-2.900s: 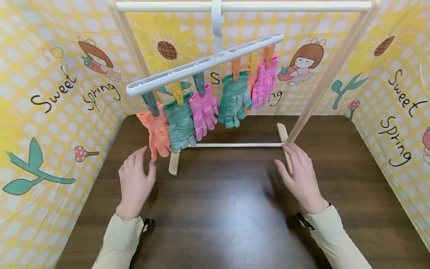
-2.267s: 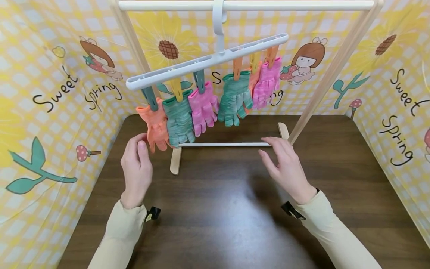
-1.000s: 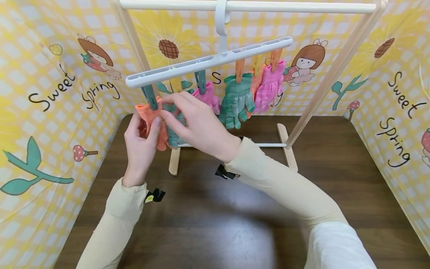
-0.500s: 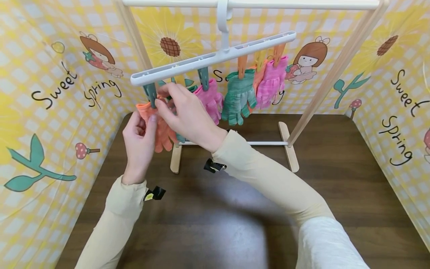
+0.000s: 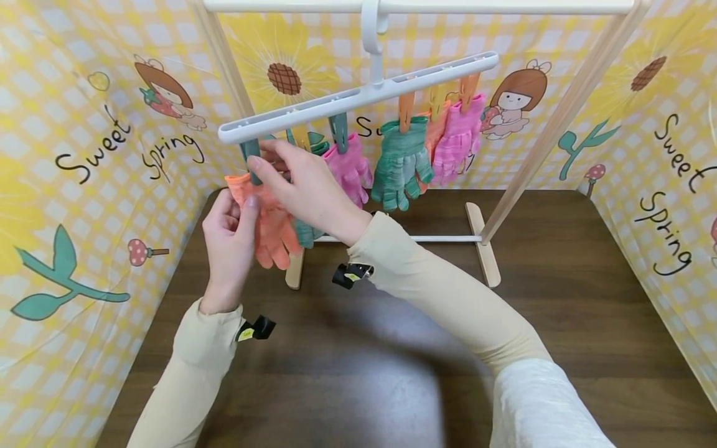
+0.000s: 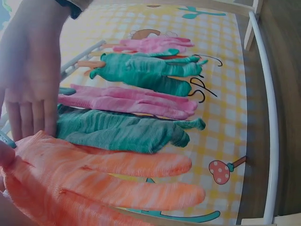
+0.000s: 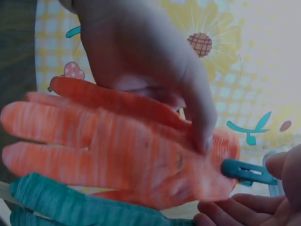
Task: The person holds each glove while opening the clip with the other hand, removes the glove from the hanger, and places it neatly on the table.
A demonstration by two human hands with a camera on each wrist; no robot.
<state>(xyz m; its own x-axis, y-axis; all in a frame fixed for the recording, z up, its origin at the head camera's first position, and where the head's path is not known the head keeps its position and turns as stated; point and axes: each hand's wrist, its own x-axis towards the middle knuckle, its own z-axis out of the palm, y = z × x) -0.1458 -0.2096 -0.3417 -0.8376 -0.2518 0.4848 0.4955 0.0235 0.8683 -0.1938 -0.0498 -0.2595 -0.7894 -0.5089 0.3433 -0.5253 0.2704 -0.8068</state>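
An orange glove [image 5: 274, 239] hangs by a dark green clothespin [image 5: 249, 149] at the near left end of a grey hanger [image 5: 313, 111]. My left hand [image 5: 226, 239] pinches this glove just below its cuff, thumb in front. At the clothespin's upper end, my right hand [image 5: 313, 186] holds it between thumb and fingers; the right wrist view shows the thumb [image 7: 277, 165] against the clip [image 7: 249, 171], whose jaws still overlap the cuff. Right behind hangs a green glove [image 6: 127, 129], partly hidden by my right hand in the head view.
Farther along hang a pink glove [image 5: 348, 171], another green glove [image 5: 400, 165] and a second pink glove [image 5: 459, 140], all clipped. The hanger hooks on a rack's white top bar [image 5: 504, 6]. Patterned cloth [image 5: 73, 186] surrounds the brown table [image 5: 588, 311].
From beside the rack, my left hand has moved up to the orange glove and gripped it. My right hand has crossed left, first to the cuff, then up to the green clothespin.
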